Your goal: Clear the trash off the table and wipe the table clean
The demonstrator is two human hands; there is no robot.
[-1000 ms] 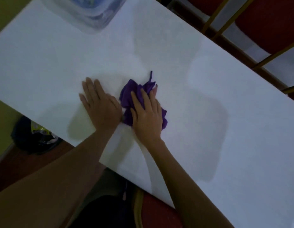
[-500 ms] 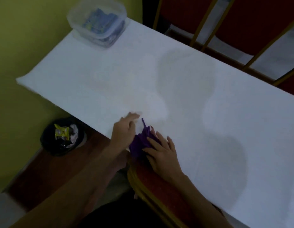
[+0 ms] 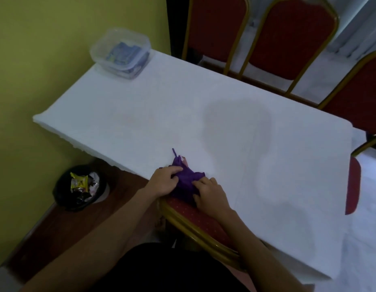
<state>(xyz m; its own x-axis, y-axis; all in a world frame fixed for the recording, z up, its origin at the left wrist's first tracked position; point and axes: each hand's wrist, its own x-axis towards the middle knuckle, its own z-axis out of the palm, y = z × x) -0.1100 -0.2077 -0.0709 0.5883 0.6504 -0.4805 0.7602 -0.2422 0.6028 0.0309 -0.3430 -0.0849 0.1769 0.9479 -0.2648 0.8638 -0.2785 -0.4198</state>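
A crumpled purple cloth [image 3: 186,180] lies at the near edge of the white table [image 3: 204,114], partly hanging over it. My left hand [image 3: 164,182] grips the cloth's left side with curled fingers. From the right, my right hand [image 3: 210,193] holds the cloth, fingers bent onto it. A black trash bin [image 3: 79,187] with wrappers inside stands on the floor to the left, below the table.
A clear lidded plastic box [image 3: 121,52] with blue packets sits at the table's far left corner. Red chairs with gold frames [image 3: 288,36] line the far side. Another red chair [image 3: 195,216] is tucked under the near edge. A yellow wall [image 3: 46,49] is on the left.
Both hands pulled the cloth from the table's middle back to the near edge. They went from lying flat to gripping the bunched cloth. The view has tilted back, showing more of the room.
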